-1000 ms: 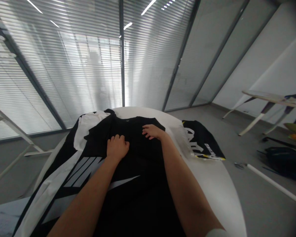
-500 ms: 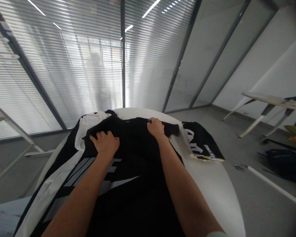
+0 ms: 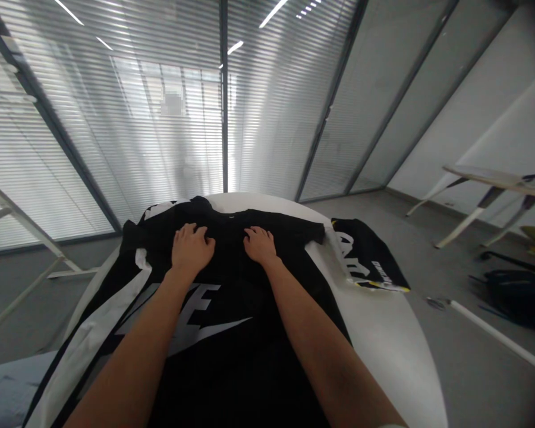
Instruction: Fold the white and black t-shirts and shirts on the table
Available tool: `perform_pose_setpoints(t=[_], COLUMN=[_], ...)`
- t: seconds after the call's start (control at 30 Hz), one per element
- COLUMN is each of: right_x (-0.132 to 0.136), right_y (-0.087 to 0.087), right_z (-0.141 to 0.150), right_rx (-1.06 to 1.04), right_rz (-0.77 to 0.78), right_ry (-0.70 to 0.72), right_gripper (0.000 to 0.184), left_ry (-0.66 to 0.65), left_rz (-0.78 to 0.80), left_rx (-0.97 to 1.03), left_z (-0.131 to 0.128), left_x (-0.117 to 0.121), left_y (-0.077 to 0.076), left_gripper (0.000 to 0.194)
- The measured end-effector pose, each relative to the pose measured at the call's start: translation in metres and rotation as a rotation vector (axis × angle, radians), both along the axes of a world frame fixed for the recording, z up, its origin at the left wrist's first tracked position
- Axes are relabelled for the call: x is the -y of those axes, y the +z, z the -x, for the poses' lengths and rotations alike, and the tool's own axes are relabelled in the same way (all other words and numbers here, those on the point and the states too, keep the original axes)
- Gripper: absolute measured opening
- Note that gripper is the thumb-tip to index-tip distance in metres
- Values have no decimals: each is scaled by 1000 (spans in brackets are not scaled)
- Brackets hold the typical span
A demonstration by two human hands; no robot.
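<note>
A black T-shirt (image 3: 232, 279) lies spread on the white round table (image 3: 383, 333), its neckline at the far side and both short sleeves out to the sides. My left hand (image 3: 192, 246) rests on its upper left chest, fingers apart. On the upper right chest lies my right hand (image 3: 259, 244), fingers stretched toward the collar. Beneath the T-shirt's left side is another garment, black and white with large grey lettering (image 3: 200, 306), partly covered. My forearms hide part of the lettering.
A folded black garment with white print and yellow edging (image 3: 370, 255) lies at the table's right edge. White metal frame legs (image 3: 31, 238) stand at left. Beyond the right side are another table (image 3: 485, 175), a dark bag (image 3: 517, 294) and a white pole (image 3: 499, 336) on the floor.
The T-shirt's right sleeve, then its left sleeve, have been spread outward, covering more of the white cloth at left. My right hand has moved from the right shoulder inward onto the chest.
</note>
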State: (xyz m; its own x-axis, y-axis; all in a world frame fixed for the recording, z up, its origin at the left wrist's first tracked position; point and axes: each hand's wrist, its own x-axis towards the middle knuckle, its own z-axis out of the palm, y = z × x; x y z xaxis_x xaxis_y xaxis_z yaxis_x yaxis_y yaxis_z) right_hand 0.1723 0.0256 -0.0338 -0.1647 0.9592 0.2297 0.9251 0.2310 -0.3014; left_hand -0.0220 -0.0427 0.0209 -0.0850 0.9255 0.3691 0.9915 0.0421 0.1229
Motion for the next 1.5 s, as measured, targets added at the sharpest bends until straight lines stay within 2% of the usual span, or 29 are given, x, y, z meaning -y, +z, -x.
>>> perform_pose_setpoints(t=[0.1,0.2,0.37,0.5,0.57,0.7,0.77,0.87,0.97,1.2,1.37,1.5], right_x=[-1,-1,-10,-20,-23,-21,-19,-15,-13,-17,-17,-15], right_y=[1,2,3,7,12,23,24,20,13,9,6,6], right_z=[0,-1,-9,-32,-48,-79,-90,-98,-99,-100,-97,-90], right_rx=[-5,-20,-80,-203,-277,-298,-286,-263,-232,-221,-165,-179], right_rz=[3,15,45,16,-18,-59,-70,-51,21,122,54,-1], right_ry=[-4,1,34,130,20,-476,-662,-828,-919,-915,-760,-750], right_gripper=[42,42,41,48,49,44,44,47,51,59,51,49], left_ry=[-48,-44,-46,-46,-41,-34,-32,-36,-37,-38,-37,-35], left_rz=[107,131,138,118,122,120,117,117,126,106,96,75], left_rx=[-25,-35,-11,-5,-1,14,22,28,38,45,49,48], left_z=[-17,-19,-14,-15,-15,-15,-15,-14,-13,-14,-14,-14], left_x=[1,1,-2,-2,-2,-2,-3,-3,-3,-3,-4,-5], left_y=[-23,-38,-41,-39,-39,-38,-38,-38,-38,-38,-41,-43], left_gripper=[50,53,54,53,52,51,51,51,51,51,50,50])
